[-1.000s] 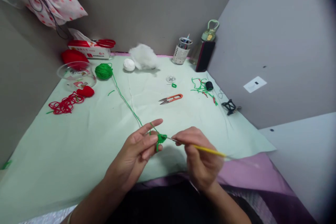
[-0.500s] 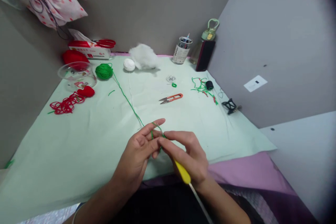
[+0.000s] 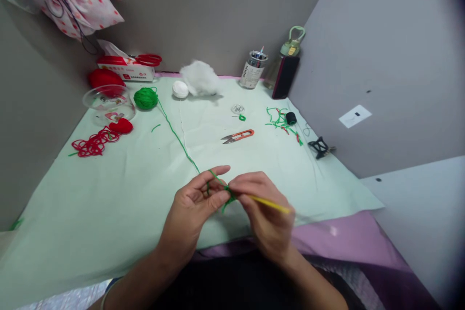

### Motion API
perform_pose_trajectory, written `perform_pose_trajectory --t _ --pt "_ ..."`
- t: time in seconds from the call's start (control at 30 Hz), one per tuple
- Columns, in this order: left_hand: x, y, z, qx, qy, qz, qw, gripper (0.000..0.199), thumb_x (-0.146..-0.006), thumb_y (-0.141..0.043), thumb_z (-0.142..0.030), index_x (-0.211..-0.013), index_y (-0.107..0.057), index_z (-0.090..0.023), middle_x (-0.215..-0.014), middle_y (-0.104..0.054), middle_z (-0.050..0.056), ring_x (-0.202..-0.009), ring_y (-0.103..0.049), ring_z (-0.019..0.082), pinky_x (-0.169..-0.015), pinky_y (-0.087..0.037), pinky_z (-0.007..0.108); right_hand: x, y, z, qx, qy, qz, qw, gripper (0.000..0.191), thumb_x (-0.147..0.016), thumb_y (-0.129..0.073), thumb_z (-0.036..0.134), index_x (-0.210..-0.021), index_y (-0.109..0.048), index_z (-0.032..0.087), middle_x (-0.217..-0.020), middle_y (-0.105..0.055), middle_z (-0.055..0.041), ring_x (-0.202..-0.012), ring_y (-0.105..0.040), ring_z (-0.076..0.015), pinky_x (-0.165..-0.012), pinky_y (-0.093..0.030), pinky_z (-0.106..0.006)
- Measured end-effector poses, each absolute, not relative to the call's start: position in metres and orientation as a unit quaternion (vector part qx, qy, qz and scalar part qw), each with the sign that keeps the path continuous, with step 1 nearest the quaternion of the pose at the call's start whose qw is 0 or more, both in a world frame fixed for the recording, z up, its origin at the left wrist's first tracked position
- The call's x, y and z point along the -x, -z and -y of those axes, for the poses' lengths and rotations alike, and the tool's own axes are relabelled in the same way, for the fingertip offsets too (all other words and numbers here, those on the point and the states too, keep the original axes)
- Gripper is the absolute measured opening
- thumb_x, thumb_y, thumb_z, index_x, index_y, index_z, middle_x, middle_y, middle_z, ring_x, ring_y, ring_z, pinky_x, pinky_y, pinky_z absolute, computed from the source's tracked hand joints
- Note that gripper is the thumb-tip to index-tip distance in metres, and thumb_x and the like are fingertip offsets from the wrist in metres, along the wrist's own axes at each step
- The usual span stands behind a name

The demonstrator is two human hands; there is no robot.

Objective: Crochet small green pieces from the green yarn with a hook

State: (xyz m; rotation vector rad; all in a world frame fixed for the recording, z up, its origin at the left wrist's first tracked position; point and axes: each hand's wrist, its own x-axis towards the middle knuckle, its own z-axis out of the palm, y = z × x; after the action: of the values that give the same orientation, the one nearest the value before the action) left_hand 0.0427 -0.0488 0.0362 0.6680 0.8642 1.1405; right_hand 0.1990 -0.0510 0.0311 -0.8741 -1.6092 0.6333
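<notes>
At the near edge of the table my left hand (image 3: 196, 203) pinches a small green crochet piece (image 3: 229, 196) between thumb and fingers. Green yarn (image 3: 178, 139) loops over its raised index finger and runs back to a green yarn ball (image 3: 146, 99). My right hand (image 3: 267, 213) is closed on a crochet hook with a yellow handle (image 3: 271, 203). The hook's tip meets the green piece but is hidden by the fingers; its far end is blurred. A white strand (image 3: 183, 128) leads from a white yarn ball (image 3: 180, 89) toward my left hand.
Orange thread snips (image 3: 238, 136) lie ahead of my hands. Green and red yarn scraps (image 3: 278, 117) and a black spool (image 3: 291, 118) are at right. Red yarn (image 3: 92, 144), a clear plastic bowl (image 3: 125, 106) and a tissue box (image 3: 134, 72) stand left. White stuffing (image 3: 199, 78) sits at the back.
My right hand has turned, so the hook's handle swings from pointing down toward me to pointing right, nearly level. My left hand has barely moved.
</notes>
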Motion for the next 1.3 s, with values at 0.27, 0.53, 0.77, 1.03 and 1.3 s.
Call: perform_pose_trajectory --t 0.27,0.53,0.77,1.03,1.3 --pt "-0.041 -0.039 0.042 -0.169 -0.445 -0.317 0.82 0.041 -0.077 -0.093 -0.029 -0.115 -0.085 -0.018 -0.064 -0.054 -0.006 -0.059 -0.044 0.005 -0.086 -0.054 0.027 -0.209 -0.032 0.052 0.382 -0.275 0.643 0.604 0.028 -0.101 -0.063 0.013 -0.117 -0.079 0.029 -0.099 -0.076 -0.0048 -0.083 -0.071 -0.0167 -0.071 -0.06 -0.032" --pt "-0.046 -0.037 0.049 -0.324 -0.536 -0.401 0.669 0.046 -0.082 -0.087 -0.024 -0.127 -0.078 -0.03 -0.089 -0.068 -0.002 -0.088 -0.064 0.012 -0.084 -0.053 0.022 -0.2 -0.035 0.047 0.359 -0.394 0.571 0.625 0.016 -0.102 -0.066 0.026 -0.106 -0.082 0.029 -0.09 -0.075 -0.0027 -0.079 -0.068 -0.0159 -0.072 -0.056 -0.032" --pt "-0.05 -0.039 0.053 -0.319 -0.543 -0.435 0.643 0.063 -0.077 -0.089 -0.02 -0.136 -0.07 -0.025 -0.086 -0.06 -0.003 -0.089 -0.063 0.012 -0.089 -0.056 0.024 -0.199 -0.035 0.043 0.394 -0.397 0.597 0.575 0.009 -0.092 -0.078 0.022 -0.097 -0.083 0.027 -0.088 -0.076 -0.0033 -0.085 -0.071 -0.0179 -0.074 -0.058 -0.031" --pt "-0.043 -0.034 0.051 -0.328 -0.524 -0.415 0.667 0.047 -0.083 -0.087 -0.025 -0.128 -0.075 -0.027 -0.09 -0.07 -0.002 -0.093 -0.067 0.014 -0.092 -0.055 0.025 -0.203 -0.036 0.041 0.416 -0.408 0.584 0.565 0.011 -0.089 -0.079 0.016 -0.094 -0.081 0.025 -0.089 -0.077 -0.0025 -0.082 -0.071 -0.017 -0.074 -0.058 -0.032" --pt "-0.042 -0.035 0.047 -0.274 -0.522 -0.388 0.709 0.038 -0.08 -0.09 -0.022 -0.117 -0.081 -0.024 -0.083 -0.071 -0.002 -0.081 -0.065 0.01 -0.081 -0.053 0.019 -0.205 -0.029 0.039 0.391 -0.519 0.501 0.571 0.006 -0.086 -0.084 0.023 -0.089 -0.079 0.024 -0.085 -0.074 -0.0008 -0.07 -0.068 -0.0133 -0.064 -0.057 -0.028"
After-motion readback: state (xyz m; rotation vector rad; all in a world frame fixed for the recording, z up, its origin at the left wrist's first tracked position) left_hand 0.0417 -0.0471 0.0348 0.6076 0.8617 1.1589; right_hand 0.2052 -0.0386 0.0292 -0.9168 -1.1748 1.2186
